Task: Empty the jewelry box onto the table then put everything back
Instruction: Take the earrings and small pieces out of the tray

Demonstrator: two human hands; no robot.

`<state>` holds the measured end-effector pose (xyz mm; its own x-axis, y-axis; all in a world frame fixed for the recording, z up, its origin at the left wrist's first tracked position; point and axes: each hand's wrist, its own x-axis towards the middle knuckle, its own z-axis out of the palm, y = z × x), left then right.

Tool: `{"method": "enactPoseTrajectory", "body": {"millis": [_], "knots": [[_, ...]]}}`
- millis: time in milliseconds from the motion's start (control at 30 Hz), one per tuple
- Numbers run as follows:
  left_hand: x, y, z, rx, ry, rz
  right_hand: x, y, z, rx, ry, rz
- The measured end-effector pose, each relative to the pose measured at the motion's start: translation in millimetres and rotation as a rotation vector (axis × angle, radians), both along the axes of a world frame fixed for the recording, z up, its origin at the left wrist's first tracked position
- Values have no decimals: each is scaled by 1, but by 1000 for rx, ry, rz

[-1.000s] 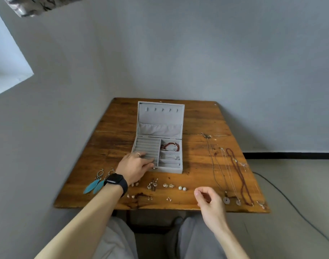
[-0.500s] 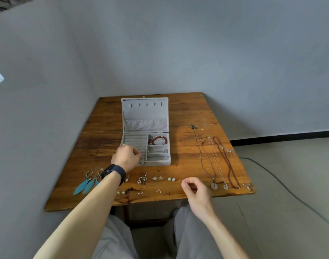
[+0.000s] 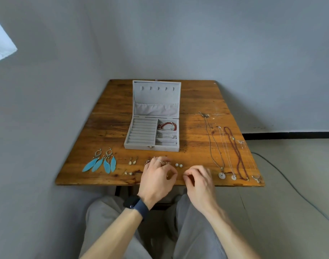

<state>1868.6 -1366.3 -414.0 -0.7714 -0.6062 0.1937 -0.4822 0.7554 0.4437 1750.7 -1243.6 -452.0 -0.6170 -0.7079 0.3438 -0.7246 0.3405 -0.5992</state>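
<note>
The grey jewelry box [image 3: 139, 145] stands open in the middle of the wooden table [image 3: 111, 116]. A red bracelet [image 3: 167, 125] and a silver bracelet [image 3: 166, 136] lie in its right compartments. Its ring rolls look bare. My left hand [image 3: 156, 177] hovers at the table's front edge with curled fingers, pinching a tiny gold earring [image 3: 167, 176]. My right hand [image 3: 200, 179] is beside it, thumb and forefinger curled together. Nothing shows between them. Two pearl studs [image 3: 178, 165] lie just beyond both hands.
Blue feather earrings [image 3: 102, 162] and small drop earrings [image 3: 133, 161] lie front left. Several necklaces [image 3: 234, 152] stretch along the table's right side. Grey walls close in behind and to the left, and a cable [image 3: 290, 186] runs over the floor on the right.
My left hand has left the box's ring rolls and come back to the front edge, next to my right hand. The view has tilted down and centred on the table.
</note>
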Motion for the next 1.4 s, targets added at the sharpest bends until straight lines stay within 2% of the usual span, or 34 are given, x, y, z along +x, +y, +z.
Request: {"method": "enactPoseTrajectory", "body": {"millis": [600,1400], "knots": [[-2,-2,-4,58,-53,-6,-2,1,8,-16,-256,-27],[-1,-7,-6,-74,-42,-68,-1,-5,1,31,-190,-59]]}}
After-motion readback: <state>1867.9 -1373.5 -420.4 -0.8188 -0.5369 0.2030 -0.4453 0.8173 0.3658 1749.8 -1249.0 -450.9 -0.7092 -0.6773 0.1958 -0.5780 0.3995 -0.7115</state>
